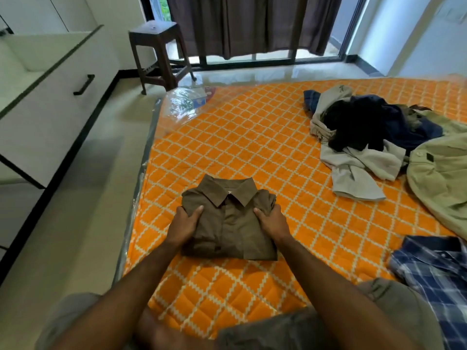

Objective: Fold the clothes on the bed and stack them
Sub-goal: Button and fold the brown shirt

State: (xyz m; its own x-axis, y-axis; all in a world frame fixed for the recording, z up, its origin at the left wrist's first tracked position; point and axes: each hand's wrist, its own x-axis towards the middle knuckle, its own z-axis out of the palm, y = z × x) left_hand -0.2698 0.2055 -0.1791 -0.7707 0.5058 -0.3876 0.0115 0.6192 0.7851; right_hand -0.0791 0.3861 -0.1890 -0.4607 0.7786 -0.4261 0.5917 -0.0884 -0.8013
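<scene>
A folded brown collared shirt (231, 223) lies on the orange patterned mattress (252, 147), near its left edge, collar pointing away from me. My left hand (185, 224) grips the shirt's left side, thumb on top and fingers tucked under the edge. On the opposite side, my right hand (271, 222) holds the shirt the same way. To the right lies a heap of unfolded clothes (358, 137) in black, navy, beige and pale grey. An olive garment (439, 178) spreads at the far right, and a blue plaid shirt (434, 271) lies at the near right.
A white drawer unit (50, 97) with a black handle stands on the left across a strip of floor. A brown stool (159, 51) stands by the curtained window. Clear plastic wrap (184, 102) covers the mattress's far left corner. My knees sit at the mattress's near edge.
</scene>
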